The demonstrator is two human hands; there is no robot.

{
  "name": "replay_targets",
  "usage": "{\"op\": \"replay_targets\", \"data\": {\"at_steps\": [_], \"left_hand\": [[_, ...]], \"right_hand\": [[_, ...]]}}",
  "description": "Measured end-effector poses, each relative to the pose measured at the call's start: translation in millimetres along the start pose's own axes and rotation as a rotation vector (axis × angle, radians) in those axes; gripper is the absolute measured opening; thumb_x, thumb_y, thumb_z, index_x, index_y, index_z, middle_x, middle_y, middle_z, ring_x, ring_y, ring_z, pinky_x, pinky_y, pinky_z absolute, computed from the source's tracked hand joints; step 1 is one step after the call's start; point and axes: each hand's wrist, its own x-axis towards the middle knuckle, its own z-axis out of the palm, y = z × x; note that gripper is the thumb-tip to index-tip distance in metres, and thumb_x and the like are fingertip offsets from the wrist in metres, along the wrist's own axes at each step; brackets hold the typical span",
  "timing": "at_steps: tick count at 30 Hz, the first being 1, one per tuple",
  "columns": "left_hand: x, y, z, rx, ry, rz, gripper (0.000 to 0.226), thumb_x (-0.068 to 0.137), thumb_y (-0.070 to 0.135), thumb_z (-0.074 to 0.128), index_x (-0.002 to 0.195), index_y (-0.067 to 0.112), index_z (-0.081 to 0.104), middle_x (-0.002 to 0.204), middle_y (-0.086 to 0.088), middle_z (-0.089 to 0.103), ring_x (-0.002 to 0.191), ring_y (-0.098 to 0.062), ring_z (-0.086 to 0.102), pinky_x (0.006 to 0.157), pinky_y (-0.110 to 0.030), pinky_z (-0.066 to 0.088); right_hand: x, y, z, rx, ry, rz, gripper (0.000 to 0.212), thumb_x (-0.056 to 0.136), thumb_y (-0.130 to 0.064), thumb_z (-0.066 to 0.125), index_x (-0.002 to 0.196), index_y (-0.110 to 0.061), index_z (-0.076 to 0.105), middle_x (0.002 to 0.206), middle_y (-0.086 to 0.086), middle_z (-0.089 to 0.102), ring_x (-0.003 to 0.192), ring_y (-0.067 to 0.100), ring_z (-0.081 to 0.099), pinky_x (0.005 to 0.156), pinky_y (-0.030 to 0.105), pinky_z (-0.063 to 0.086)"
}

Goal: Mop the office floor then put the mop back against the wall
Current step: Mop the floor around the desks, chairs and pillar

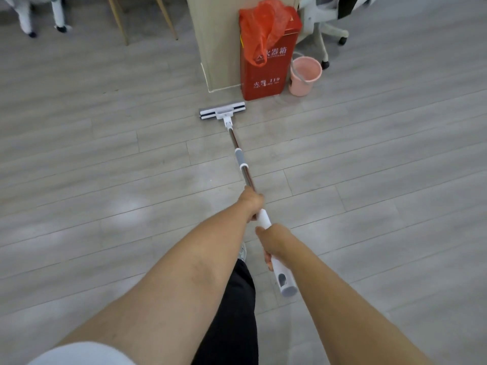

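Grey floor [105, 159] is under my mop [241, 161], with its flat head down near the red box [263, 77]. My left hand [251, 202] grips the pole in front. My right hand [271, 241] grips the white end behind, so I can push and steer.

White sleeve [79, 354], black trousers [234, 312], pale shoe [242, 252].
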Motion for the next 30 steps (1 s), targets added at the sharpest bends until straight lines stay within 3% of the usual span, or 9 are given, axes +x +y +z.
{"op": "replay_targets", "data": {"at_steps": [2,5,9,14,17,25,30], "left_hand": [[-29,-37,28,-0.019,-0.019,0.008,0.039,0.098,0.017,0.045,0.137,0.018,0.042,0.119,-0.011,0.059,0.09,-0.029,0.059,0.048,-0.029,0.046],[-80,-96,72,-0.029,-0.022,0.018,0.038,0.096,0.017,0.046,0.134,0.017,0.044,0.12,-0.014,0.061,0.091,-0.03,0.061,0.052,-0.03,0.049],[-160,-182,133,-0.063,-0.043,0.01,0.037,0.096,0.02,0.045,0.133,0.02,0.044,0.117,-0.011,0.062,0.095,-0.029,0.063,0.057,-0.032,0.053],[-251,-261,186,-0.075,-0.048,-0.014,0.039,0.097,0.018,0.044,0.136,0.021,0.042,0.12,-0.012,0.061,0.099,-0.03,0.063,0.057,-0.032,0.052],[-282,-270,196,-0.091,-0.034,-0.017,0.034,0.099,0.016,0.044,0.133,0.015,0.044,0.119,-0.013,0.06,0.097,-0.03,0.06,0.055,-0.03,0.049],[-282,-271,187,-0.131,-0.007,-0.017,0.031,0.095,0.016,0.046,0.126,0.015,0.049,0.108,-0.011,0.06,0.092,-0.029,0.06,0.057,-0.031,0.049],[-246,-270,185,-0.226,0.005,-0.023,0.035,0.094,0.02,0.05,0.129,0.023,0.048,0.111,-0.009,0.062,0.096,-0.031,0.065,0.074,-0.042,0.061]], "right_hand": [[-20,47,14,-0.027,0.021,0.018,0.039,0.101,-0.04,0.038,0.101,-0.006,0.058,0.055,0.005,0.057,0.054,0.026,0.057,0.077,0.039,0.059],[-52,124,41,0.031,0.029,0.072,0.032,0.099,-0.037,0.042,0.102,-0.008,0.055,0.052,0.005,0.057,0.045,0.023,0.055,0.064,0.037,0.057],[-104,232,81,0.033,0.006,0.144,0.033,0.098,-0.04,0.047,0.101,-0.008,0.053,0.054,0.006,0.059,0.053,0.024,0.059,0.081,0.043,0.062],[-168,338,108,0.036,-0.07,0.136,0.035,0.1,-0.041,0.045,0.108,-0.007,0.049,0.055,0.007,0.061,0.053,0.025,0.059,0.082,0.042,0.061],[-194,362,107,0.042,-0.096,0.074,0.029,0.098,-0.037,0.044,0.102,-0.008,0.047,0.053,0.006,0.062,0.061,0.027,0.06,0.087,0.048,0.06],[-205,353,109,0.06,-0.041,0.03,0.021,0.1,-0.029,0.049,0.098,-0.008,0.052,0.053,0.006,0.06,0.048,0.023,0.059,0.071,0.042,0.062],[-172,337,103,0.019,-0.059,0.047,0.021,0.098,-0.026,0.049,0.106,-0.007,0.05,0.062,0.008,0.062,0.05,0.023,0.059,0.068,0.043,0.062]]}}
